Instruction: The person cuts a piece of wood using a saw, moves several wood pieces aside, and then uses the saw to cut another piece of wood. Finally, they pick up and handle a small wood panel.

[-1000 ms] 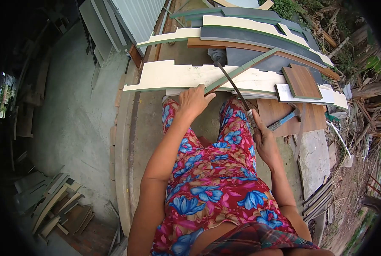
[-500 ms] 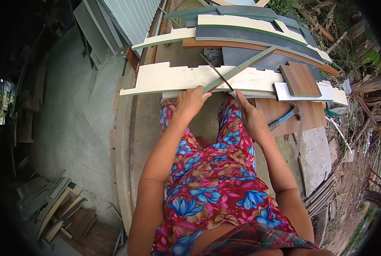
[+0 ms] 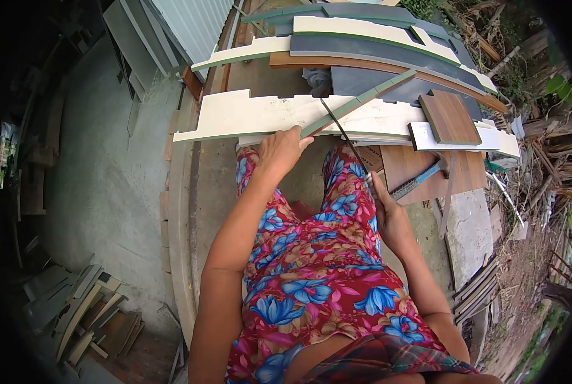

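My left hand point(image 3: 281, 151) is closed round the near end of a narrow wooden strip point(image 3: 369, 97) with a green, cross-marked edge. The strip slants up to the right over a long cream board point(image 3: 241, 116) with notches along its far edge. In my right hand point(image 3: 391, 212) is the pale handle of a long, thin, dark file-like tool point(image 3: 352, 142); whether it has teeth is too small to tell. Its blade points up and left and crosses the strip just beyond my left hand. Both hands are above my knees.
Right of my right hand, a hammer point(image 3: 420, 179) lies on a brown board point(image 3: 471, 171). A small wood-grain panel point(image 3: 450, 116) and a white piece point(image 3: 420, 136) rest on the cream board. More long boards point(image 3: 375, 48) lie beyond. Offcuts point(image 3: 84, 313) are piled at lower left.
My right hand has drawn back toward me and slightly right with the dark tool, so less of its blade reaches past the strip. My left hand keeps its hold on the strip.
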`<state>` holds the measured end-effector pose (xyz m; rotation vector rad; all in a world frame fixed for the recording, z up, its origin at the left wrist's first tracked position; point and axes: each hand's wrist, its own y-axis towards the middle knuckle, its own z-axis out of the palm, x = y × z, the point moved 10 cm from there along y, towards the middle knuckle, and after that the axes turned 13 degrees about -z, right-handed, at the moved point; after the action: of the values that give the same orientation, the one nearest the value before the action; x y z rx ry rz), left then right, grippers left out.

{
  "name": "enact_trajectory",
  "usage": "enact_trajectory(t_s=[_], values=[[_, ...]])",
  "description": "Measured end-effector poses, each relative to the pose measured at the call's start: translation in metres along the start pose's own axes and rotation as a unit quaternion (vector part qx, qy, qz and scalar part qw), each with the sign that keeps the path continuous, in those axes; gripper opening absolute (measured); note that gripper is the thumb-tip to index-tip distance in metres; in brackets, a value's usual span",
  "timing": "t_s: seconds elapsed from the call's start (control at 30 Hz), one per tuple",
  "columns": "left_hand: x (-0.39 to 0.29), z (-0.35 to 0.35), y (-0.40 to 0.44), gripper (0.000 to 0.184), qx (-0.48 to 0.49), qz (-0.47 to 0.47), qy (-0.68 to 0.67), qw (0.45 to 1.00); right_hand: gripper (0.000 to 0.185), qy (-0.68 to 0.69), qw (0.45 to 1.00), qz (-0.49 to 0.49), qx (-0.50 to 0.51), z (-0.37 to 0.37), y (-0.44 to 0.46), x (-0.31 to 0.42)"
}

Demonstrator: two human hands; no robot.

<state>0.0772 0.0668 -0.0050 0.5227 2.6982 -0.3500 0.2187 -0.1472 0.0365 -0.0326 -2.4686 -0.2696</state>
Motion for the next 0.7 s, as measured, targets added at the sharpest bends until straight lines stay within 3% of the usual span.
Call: enact_trajectory(t_s=[0.27, 0.4, 0.57, 0.7], values=[[0.001, 0.000, 0.004, 0.046, -0.008, 0.012, 0.003, 1.000, 0.055, -0.052, 0.997, -0.014, 0.053, 0.032, 0.126, -0.008], [-0.001, 0.001, 0.001, 0.047, -0.011, 0.011, 0.014, 1.000, 0.055, -0.061, 0.997, -0.021, 0.044, 0.035, 0.119, -0.012], [-0.001, 0.003, -0.001, 0.047, -0.012, 0.018, 0.001, 1.000, 0.056, -0.009, 1.000, -0.021, 0.006, 0.001, 0.024, 0.001], [-0.002, 0.002, -0.001, 0.047, 0.013, 0.010, 0.000, 1.000, 0.053, -0.006, 0.997, 0.049, 0.057, -0.006, 0.020, 0.003]])
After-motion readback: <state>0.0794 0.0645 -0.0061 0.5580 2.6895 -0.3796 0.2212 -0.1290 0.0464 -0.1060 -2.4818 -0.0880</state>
